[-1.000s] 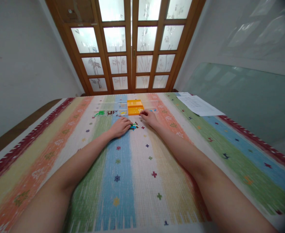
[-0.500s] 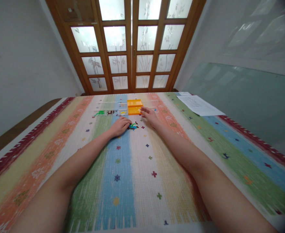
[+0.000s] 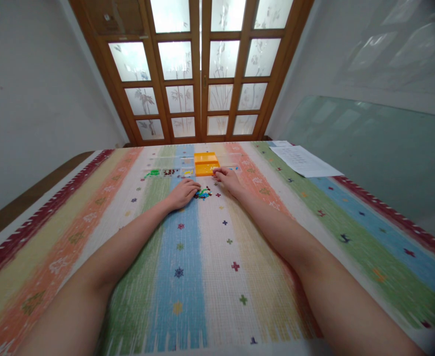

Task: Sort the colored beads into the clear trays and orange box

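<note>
My left hand (image 3: 183,193) lies on the cloth, palm down, fingers lightly bent and reaching the left edge of a small pile of mixed coloured pieces (image 3: 203,193). The pieces are too small to name; blue, green, dark red and white ones show. Just beyond the pile is an orange box (image 3: 204,169) with its lid raised at the back. My right hand (image 3: 229,180) is at the box's front right corner, thumb and fingertips pinched together. Whatever is between those fingertips is too small to make out.
Clear compartments left of the orange box hold green pieces (image 3: 153,172), dark red pieces (image 3: 170,172) and yellow pieces (image 3: 188,172). More clear compartments, with a few blue pieces, are partly behind my right hand. Printed paper sheets (image 3: 302,160) lie at the right on the striped tablecloth (image 3: 217,277).
My right hand has come slightly nearer and to the left, its fingertips drawn closer together. The orange box's right side sits slightly farther right. My left hand has barely moved.
</note>
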{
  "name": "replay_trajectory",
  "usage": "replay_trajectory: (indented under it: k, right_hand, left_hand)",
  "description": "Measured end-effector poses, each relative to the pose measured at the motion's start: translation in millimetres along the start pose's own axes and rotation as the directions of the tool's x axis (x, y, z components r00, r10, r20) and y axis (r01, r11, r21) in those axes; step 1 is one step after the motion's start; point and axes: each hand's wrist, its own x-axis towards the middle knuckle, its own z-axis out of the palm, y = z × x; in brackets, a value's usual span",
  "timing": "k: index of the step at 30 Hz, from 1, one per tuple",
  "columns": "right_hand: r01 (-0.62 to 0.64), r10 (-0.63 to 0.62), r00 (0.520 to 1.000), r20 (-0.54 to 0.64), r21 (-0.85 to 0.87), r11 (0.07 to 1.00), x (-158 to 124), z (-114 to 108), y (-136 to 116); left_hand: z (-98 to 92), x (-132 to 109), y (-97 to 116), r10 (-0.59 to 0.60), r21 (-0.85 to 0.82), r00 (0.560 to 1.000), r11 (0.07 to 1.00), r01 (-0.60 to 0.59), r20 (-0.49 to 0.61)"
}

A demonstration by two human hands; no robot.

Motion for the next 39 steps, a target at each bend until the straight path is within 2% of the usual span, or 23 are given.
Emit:
replay_trajectory:
  k: [7,14,23,34,39]
  right_hand:
    - [-0.045,0.045,0.999,0.003,0.041,0.998,-5.1,0.3,-10.5]
    - [-0.044,0.044,0.999,0.01,0.034,0.998,-3.6,-0.4,-7.6]
    - [-0.045,0.045,0.999,0.006,0.059,0.997,-5.2,1.2,-9.8]
    - [-0.019,0.019,1.0,0.017,0.0,1.0,-6.3,-0.4,-10.9]
    - [-0.014,0.014,1.0,0.022,0.011,1.0,-5.9,-0.1,-9.7]
  left_hand:
    - [-0.7,-1.1,-4.6,-0.018,-0.048,1.0,0.999,0.018,0.001]
    - [-1.8,-2.1,-6.2,-0.024,-0.082,1.0,0.996,0.025,0.017]
    - [-2.8,-2.3,-4.2,0.028,-0.122,0.998,0.992,-0.021,0.053]
    - [-3.5,-3.8,-6.7,0.04,-0.034,0.998,0.999,-0.039,0.046]
    - [-2.0,-4.9,-7.9,0.006,-0.028,0.999,1.0,-0.007,-0.033]
